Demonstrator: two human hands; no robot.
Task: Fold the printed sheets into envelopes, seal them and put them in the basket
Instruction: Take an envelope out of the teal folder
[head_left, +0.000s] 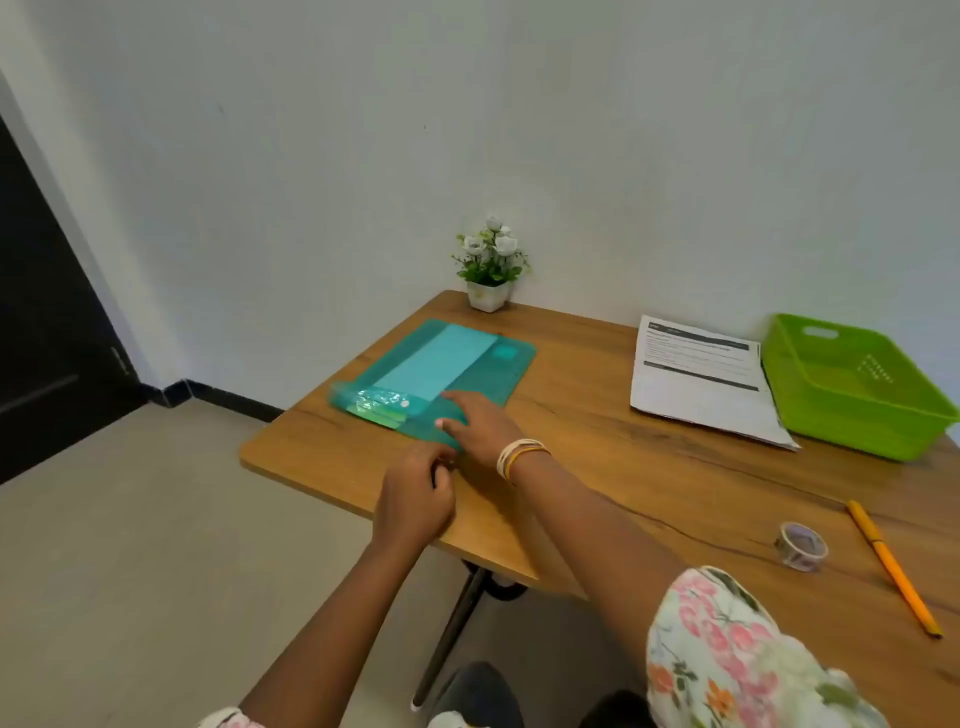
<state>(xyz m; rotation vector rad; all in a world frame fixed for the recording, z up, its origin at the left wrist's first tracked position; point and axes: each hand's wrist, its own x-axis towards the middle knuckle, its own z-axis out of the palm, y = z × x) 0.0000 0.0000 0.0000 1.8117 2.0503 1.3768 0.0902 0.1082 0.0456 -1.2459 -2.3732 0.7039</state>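
Right hand (480, 422) flat on glossy translucent teal plastic folder (441, 371).

both arms reached toward the near corner of the folder (441, 366). the right hand (480, 421) lay flat on it, fingers spread; the left hand (415, 493), fingers curled, pinched at its edge.

The table (649, 467) is wood-grain, matt and smooth. The folder (498, 379) is translucent teal plastic, glossy at its flap. The sheets (696, 384) are matt printed paper. The basket (852, 384) is smooth green plastic. The tape (801, 545) looks glossy.
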